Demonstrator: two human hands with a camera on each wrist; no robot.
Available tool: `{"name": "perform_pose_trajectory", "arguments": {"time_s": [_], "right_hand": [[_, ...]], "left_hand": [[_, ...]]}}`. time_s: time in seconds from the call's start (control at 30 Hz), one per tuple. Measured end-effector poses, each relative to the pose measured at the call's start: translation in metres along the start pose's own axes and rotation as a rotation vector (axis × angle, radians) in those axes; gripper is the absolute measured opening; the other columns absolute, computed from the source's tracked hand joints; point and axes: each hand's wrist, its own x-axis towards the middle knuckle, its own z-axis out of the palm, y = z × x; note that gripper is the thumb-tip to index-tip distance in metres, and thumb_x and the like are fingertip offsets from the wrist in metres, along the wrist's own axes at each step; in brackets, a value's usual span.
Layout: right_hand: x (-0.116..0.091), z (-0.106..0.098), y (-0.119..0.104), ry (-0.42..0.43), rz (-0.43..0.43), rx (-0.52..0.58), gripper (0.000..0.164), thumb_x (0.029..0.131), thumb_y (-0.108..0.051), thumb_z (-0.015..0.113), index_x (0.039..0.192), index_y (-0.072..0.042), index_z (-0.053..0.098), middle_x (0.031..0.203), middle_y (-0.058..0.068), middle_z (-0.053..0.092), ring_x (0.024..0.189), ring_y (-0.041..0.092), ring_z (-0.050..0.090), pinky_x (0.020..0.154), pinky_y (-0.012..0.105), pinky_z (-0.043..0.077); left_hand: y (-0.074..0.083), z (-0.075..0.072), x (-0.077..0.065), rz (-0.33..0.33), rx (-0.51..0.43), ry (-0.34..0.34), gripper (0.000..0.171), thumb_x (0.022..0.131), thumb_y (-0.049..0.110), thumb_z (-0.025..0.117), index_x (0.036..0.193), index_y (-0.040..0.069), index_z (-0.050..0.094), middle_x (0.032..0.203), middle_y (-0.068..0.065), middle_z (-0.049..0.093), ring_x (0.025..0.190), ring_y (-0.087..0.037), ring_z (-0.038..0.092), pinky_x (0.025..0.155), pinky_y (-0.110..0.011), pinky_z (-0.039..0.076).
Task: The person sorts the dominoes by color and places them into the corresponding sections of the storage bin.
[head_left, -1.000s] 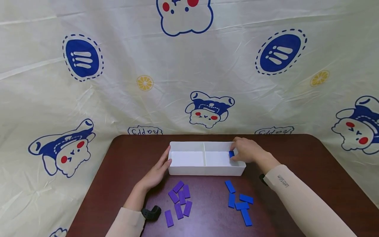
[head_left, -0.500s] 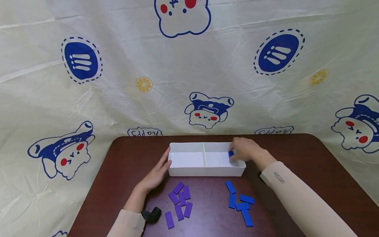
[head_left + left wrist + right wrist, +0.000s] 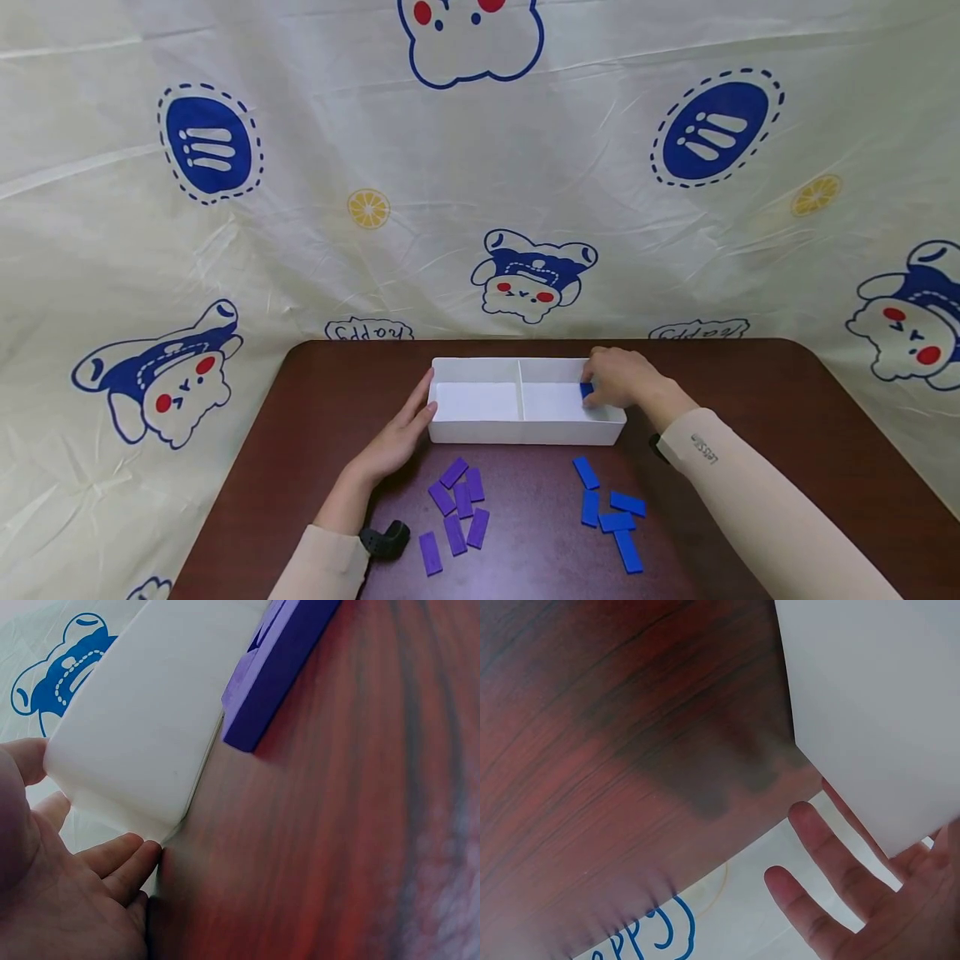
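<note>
A white two-compartment box (image 3: pixel 517 432) stands on the table, its long side facing me. My left hand (image 3: pixel 392 440) rests against the box's left end with its fingers fairly straight; the left wrist view has those fingertips touching the white wall (image 3: pixel 150 705). At the right end, my right hand (image 3: pixel 624 382) reaches over the rim and pinches a small blue block (image 3: pixel 587 390) inside the right compartment. The right wrist view hides the block behind the box wall (image 3: pixel 877 712), and some fingers of the right hand (image 3: pixel 862 892) show outside it.
Several purple blocks (image 3: pixel 462 501) lie loose in front of the box, on the left. Several blue blocks (image 3: pixel 617 522) are on the right, some touching. Behind the dark wooden table (image 3: pixel 720 383) hangs a printed cloth (image 3: pixel 435 275).
The right forearm shifts slightly to the left, while the right hand stays at the box's right end with the blue block. The left hand and loose blocks keep their places.
</note>
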Motion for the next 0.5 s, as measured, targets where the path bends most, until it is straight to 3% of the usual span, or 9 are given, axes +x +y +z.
{"name": "perform_pose_trajectory", "arguments": {"time_s": [0.27, 0.5], "right_hand": [[0.0035, 0.0060, 0.0029, 0.002, 0.000, -0.010, 0.038, 0.083, -0.037, 0.087, 0.113, -0.014, 0.080, 0.118, 0.010, 0.067, 0.107, 0.030, 0.064, 0.098, 0.057, 0.053], [0.0045, 0.0054, 0.0024, -0.005, 0.007, 0.001, 0.039, 0.082, -0.036, 0.088, 0.113, -0.014, 0.080, 0.118, 0.011, 0.066, 0.106, 0.030, 0.063, 0.099, 0.057, 0.053]], "left_hand": [[0.0004, -0.0005, -0.0003, -0.016, 0.001, -0.003, 0.063, 0.112, 0.045, 0.040, 0.165, 0.046, 0.006, 0.175, 0.005, 0.007, 0.162, -0.023, 0.006, 0.130, -0.056, 0.012], [0.0006, -0.0010, -0.0003, -0.012, -0.002, -0.005, 0.064, 0.112, 0.046, 0.040, 0.166, 0.042, 0.006, 0.176, 0.002, 0.006, 0.162, -0.025, 0.007, 0.129, -0.056, 0.014]]}}
